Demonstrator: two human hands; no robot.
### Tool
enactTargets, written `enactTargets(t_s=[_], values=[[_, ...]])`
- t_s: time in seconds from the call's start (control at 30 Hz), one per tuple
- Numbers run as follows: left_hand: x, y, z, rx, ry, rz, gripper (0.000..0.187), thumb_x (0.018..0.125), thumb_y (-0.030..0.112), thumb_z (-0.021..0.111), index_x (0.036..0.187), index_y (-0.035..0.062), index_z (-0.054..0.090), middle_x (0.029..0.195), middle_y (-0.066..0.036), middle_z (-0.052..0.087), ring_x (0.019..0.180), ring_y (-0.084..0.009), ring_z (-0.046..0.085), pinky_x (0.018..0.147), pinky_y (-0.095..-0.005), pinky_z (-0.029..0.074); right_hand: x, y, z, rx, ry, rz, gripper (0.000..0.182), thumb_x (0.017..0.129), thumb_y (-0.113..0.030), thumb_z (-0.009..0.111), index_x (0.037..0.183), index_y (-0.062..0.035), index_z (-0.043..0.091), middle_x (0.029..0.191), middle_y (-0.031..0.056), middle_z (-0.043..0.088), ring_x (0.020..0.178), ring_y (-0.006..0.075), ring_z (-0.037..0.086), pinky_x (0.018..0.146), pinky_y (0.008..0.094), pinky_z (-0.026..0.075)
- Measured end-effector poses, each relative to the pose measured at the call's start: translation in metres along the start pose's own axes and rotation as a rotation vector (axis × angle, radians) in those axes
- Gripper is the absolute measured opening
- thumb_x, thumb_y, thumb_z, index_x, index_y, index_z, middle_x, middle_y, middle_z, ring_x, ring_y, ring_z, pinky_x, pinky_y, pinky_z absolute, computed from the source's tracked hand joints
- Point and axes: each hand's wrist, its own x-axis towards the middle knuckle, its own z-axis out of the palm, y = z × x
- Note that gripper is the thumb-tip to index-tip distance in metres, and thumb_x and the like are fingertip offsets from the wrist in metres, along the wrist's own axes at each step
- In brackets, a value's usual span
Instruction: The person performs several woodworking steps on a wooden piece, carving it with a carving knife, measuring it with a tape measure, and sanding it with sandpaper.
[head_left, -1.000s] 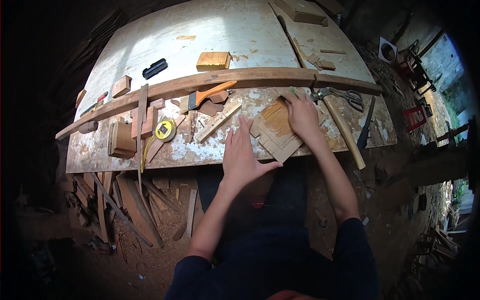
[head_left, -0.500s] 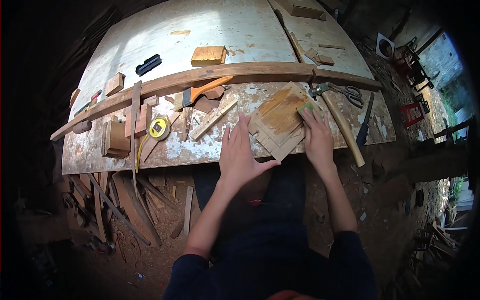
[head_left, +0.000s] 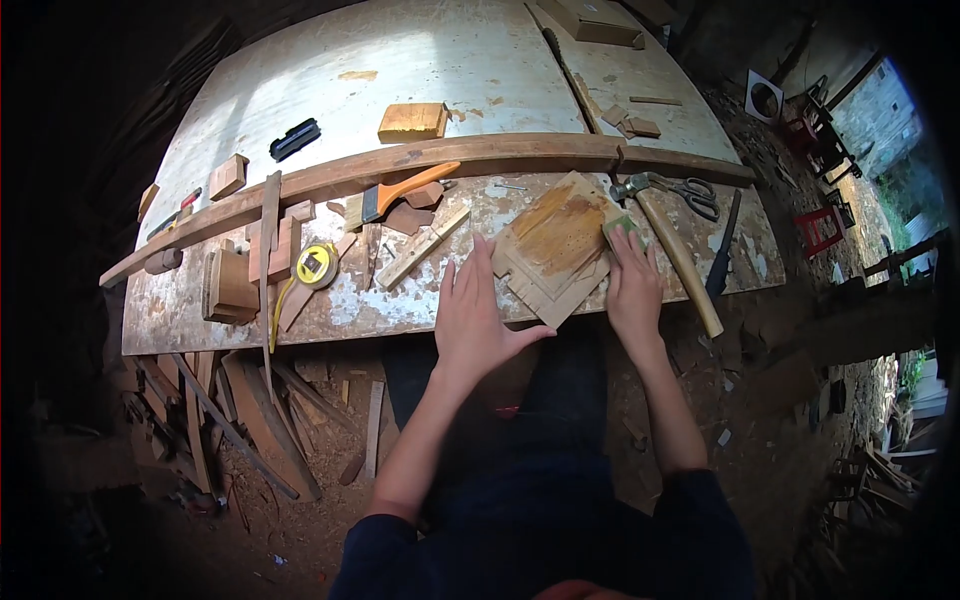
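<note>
A square wooden board (head_left: pixel 555 232) with a brown-stained face and grooves along its near edges lies turned cornerwise on the workbench (head_left: pixel 370 310). My left hand (head_left: pixel 470 320) is flat at the board's left edge, fingers stretched out and thumb spread toward the near corner. At the right edge, my right hand (head_left: pixel 634 285) has its fingers over a small green sanding pad (head_left: pixel 619 228), which is partly hidden under the fingertips. Just right of that hand lies a hammer (head_left: pixel 680 255) with a pale wooden handle.
Scissors (head_left: pixel 695 195) and a dark-handled file (head_left: pixel 722 250) lie at the right. Leftward are an orange-handled paintbrush (head_left: pixel 405 188), a yellow tape measure (head_left: pixel 316 264) and several wood blocks (head_left: pixel 232 285). A long wooden beam (head_left: pixel 480 150) crosses the bench behind them.
My right hand has shifted slightly with the green pad, from over the board's right corner to its right edge. My left hand stays by the left edge. The view has tilted a little.
</note>
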Motion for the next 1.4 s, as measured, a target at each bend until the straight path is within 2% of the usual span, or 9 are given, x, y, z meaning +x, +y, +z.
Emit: enactTargets(t_s=[0.1,0.23,0.37,0.5,0.63,0.73,0.87,0.97,1.4], values=[[0.002,-0.003,-0.001,0.031,-0.002,-0.004,0.163,0.061,0.075,0.094,0.170,-0.0128,0.010,0.164,-0.023,0.051,0.155,-0.0355,0.048,0.133,-0.0534,0.026,-0.021,-0.038,-0.009,0.090,-0.163,-0.180,0.040,0.105,-0.004,0.058,0.143,-0.0018,0.069,0.146,0.0201,0.070,0.140,0.0440,0.061,0.128,0.0613,0.035],[0.001,-0.004,0.000,0.039,-0.009,-0.006,0.162,0.063,0.076,0.093,0.170,-0.0127,0.009,0.166,-0.025,0.049,0.156,-0.0361,0.047,0.133,-0.0540,0.026,0.006,0.017,0.005,-0.098,-0.009,0.010,0.045,0.101,0.001,0.058,0.145,-0.0025,0.067,0.151,0.0188,0.067,0.144,0.0456,0.058,0.129,0.0595,0.034],[0.001,-0.007,0.002,0.040,0.019,0.020,0.162,0.063,0.077,0.092,0.170,-0.0127,0.010,0.167,-0.025,0.048,0.156,-0.0364,0.047,0.132,-0.0543,0.026,-0.026,-0.046,-0.019,0.125,-0.256,-0.297,0.047,0.098,-0.004,0.065,0.146,-0.0025,0.067,0.148,0.0181,0.069,0.139,0.0449,0.062,0.128,0.0606,0.034],[-0.003,-0.005,0.002,0.030,0.023,0.023,0.161,0.064,0.078,0.091,0.170,-0.0125,0.011,0.167,-0.024,0.048,0.156,-0.0361,0.047,0.132,-0.0542,0.027,-0.001,-0.003,-0.020,-0.102,-0.115,-0.019,0.044,0.097,-0.003,0.066,0.141,-0.0001,0.068,0.147,0.0206,0.069,0.138,0.0442,0.063,0.128,0.0607,0.034],[-0.001,-0.006,0.002,0.010,0.038,0.033,0.160,0.064,0.077,0.091,0.170,-0.0124,0.011,0.166,-0.026,0.049,0.154,-0.0366,0.049,0.132,-0.0542,0.027,-0.042,-0.044,-0.028,0.114,-0.257,-0.328,0.052,0.091,0.005,0.068,0.143,-0.0034,0.068,0.149,0.0160,0.069,0.145,0.0364,0.060,0.126,0.0589,0.040],[0.000,-0.005,0.000,0.036,0.012,0.011,0.160,0.064,0.077,0.092,0.170,-0.0123,0.011,0.165,-0.027,0.049,0.153,-0.0369,0.050,0.132,-0.0540,0.027,-0.020,-0.001,-0.022,-0.054,-0.116,-0.096,0.049,0.096,0.006,0.066,0.144,-0.0053,0.069,0.148,0.0143,0.070,0.145,0.0361,0.060,0.125,0.0580,0.041],[0.000,-0.008,0.003,0.050,0.027,0.029,0.161,0.064,0.077,0.092,0.170,-0.0125,0.010,0.165,-0.027,0.050,0.153,-0.0371,0.050,0.132,-0.0537,0.027,-0.042,-0.049,-0.032,0.174,-0.317,-0.266,0.046,0.099,0.002,0.064,0.144,-0.0057,0.069,0.150,0.0148,0.069,0.147,0.0384,0.058,0.128,0.0590,0.036],[-0.003,-0.006,0.005,0.047,0.030,0.032,0.162,0.064,0.077,0.092,0.170,-0.0129,0.009,0.164,-0.026,0.050,0.153,-0.0377,0.051,0.132,-0.0537,0.027,-0.008,-0.001,-0.016,-0.049,-0.102,-0.064,0.048,0.096,0.002,0.068,0.143,-0.0076,0.070,0.146,0.0133,0.072,0.146,0.0363,0.060,0.127,0.0596,0.038],[0.001,-0.007,0.002,0.043,0.023,0.029,0.164,0.063,0.075,0.093,0.170,-0.0133,0.005,0.165,-0.024,0.051,0.155,-0.0364,0.049,0.132,-0.0552,0.027,0.002,-0.044,-0.007,0.125,-0.222,-0.329,0.034,0.103,-0.010,0.064,0.136,-0.0065,0.073,0.143,0.0152,0.073,0.140,0.0385,0.063,0.129,0.0633,0.030]])
